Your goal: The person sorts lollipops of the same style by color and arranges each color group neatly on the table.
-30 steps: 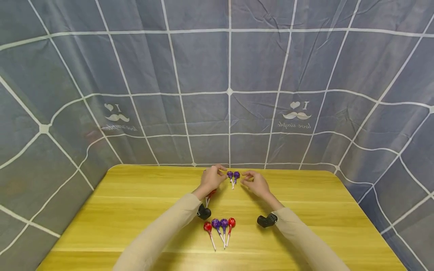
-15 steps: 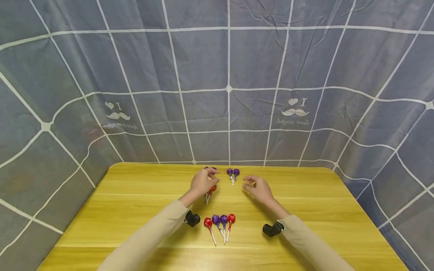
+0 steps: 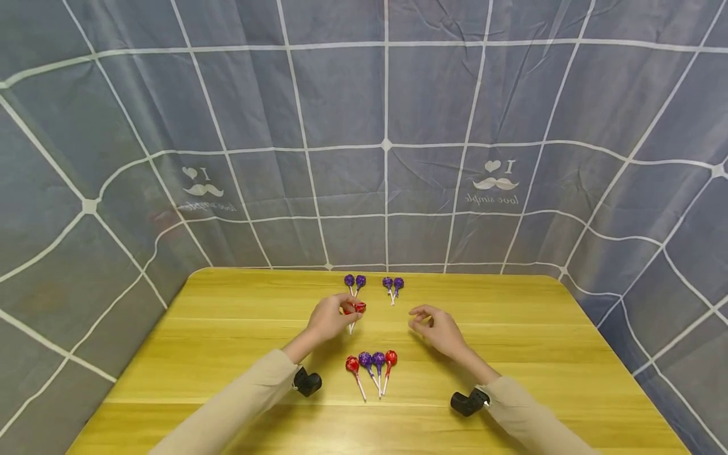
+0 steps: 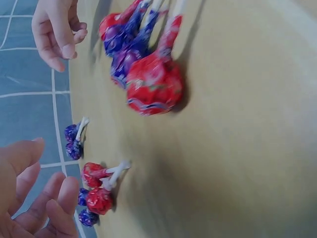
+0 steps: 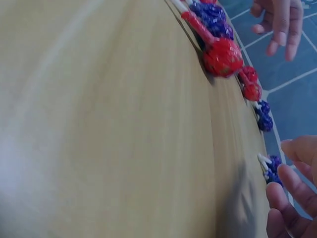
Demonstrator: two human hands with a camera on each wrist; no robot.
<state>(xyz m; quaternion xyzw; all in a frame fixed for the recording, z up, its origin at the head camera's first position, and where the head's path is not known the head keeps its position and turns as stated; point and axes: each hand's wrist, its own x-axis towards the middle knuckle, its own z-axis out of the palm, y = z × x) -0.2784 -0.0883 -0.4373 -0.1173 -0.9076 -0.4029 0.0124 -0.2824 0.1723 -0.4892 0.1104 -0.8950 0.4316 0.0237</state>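
My left hand (image 3: pixel 330 317) hovers over a pair of red lollipops (image 4: pixel 100 200), partly covering them in the head view. Its fingers (image 4: pixel 34 213) are loosely bent and hold nothing. Past that pair lie two purple lollipops (image 3: pixel 355 280) with their sticks crossed. Another purple pair (image 3: pixel 393 284) lies to the right at the table's far side. To the right of these, my right hand (image 3: pixel 439 330) is held above the table, its fingers relaxed and apart from any lollipop. Nearer me, a fan of red and purple lollipops (image 3: pixel 372 361) lies with sticks toward me.
The yellow wood-grain table (image 3: pixel 239 328) ends at the back against a grey curtain (image 3: pixel 352 189) with white grid lines. A black wrist camera (image 3: pixel 307 382) sits on the left wrist and another black camera (image 3: pixel 469 402) on the right.
My left hand has moved left and toward me, away from the far right purple pair, uncovering the far left purple pair. My right hand has drawn back slightly toward me.
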